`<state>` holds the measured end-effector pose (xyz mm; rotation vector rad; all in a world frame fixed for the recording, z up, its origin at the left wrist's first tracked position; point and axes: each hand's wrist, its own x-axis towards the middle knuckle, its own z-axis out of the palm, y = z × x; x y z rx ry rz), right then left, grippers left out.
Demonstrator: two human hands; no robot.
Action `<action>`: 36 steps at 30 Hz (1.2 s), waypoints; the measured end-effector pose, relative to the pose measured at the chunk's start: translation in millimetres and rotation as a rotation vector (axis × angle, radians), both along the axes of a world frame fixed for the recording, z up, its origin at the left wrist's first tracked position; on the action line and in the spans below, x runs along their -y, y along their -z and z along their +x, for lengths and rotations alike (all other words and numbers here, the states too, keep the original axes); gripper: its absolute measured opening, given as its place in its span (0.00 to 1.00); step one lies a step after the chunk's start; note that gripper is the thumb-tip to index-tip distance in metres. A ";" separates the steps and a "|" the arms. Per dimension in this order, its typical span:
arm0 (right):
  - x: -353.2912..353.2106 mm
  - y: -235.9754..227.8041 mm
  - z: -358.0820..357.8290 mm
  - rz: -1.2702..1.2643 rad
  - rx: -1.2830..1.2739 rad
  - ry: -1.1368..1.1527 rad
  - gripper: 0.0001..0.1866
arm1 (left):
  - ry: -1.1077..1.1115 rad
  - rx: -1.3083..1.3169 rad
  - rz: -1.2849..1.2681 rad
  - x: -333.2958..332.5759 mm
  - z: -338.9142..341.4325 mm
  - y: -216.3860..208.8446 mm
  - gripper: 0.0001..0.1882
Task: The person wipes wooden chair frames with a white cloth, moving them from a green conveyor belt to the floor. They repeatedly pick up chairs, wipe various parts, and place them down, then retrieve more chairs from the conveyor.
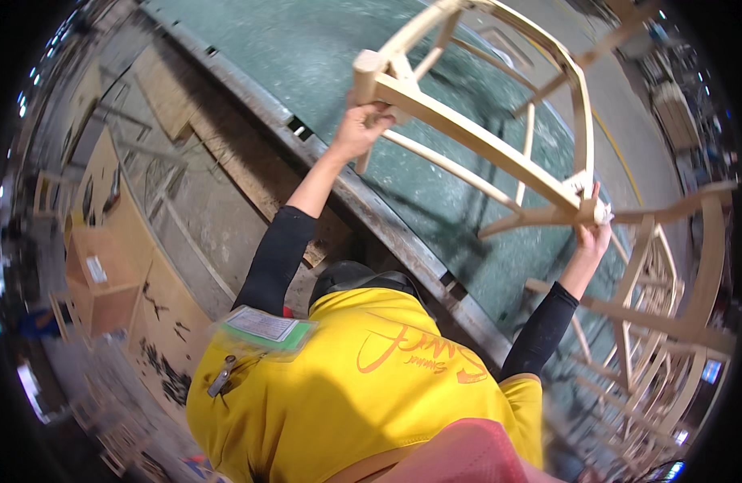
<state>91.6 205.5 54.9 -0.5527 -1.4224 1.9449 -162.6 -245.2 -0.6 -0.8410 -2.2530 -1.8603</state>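
Between my two hands is a light wooden chair frame, tilted over a green worktable. My left hand is closed round the frame's near left corner, just below a thick post end. At the near right corner my right hand grips the frame, its thumb or a finger reaching up along the wood. A straight rail runs between the two corners, with a curved seat rim and several thin legs and stretchers beyond it. Some of the legs' lower ends are hidden behind the rails.
Several more wooden chair frames are stacked close by my right arm. A worn metal edge borders the table nearest me. To the left stand a curved plywood board and an open wooden box. Planks lie beyond.
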 end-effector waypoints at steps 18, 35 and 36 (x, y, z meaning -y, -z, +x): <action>72.9 27.8 118.3 -0.584 -0.337 0.236 0.14 | -0.014 -0.087 -0.067 12.5 -1.0 13.5 0.13; 48.2 -53.5 -28.6 0.766 0.017 1.159 0.19 | 0.231 -0.475 -0.288 -14.1 9.8 24.8 0.15; 62.0 -67.2 -27.5 0.649 0.232 0.908 0.18 | 0.196 -0.470 -0.286 -23.7 23.4 32.1 0.15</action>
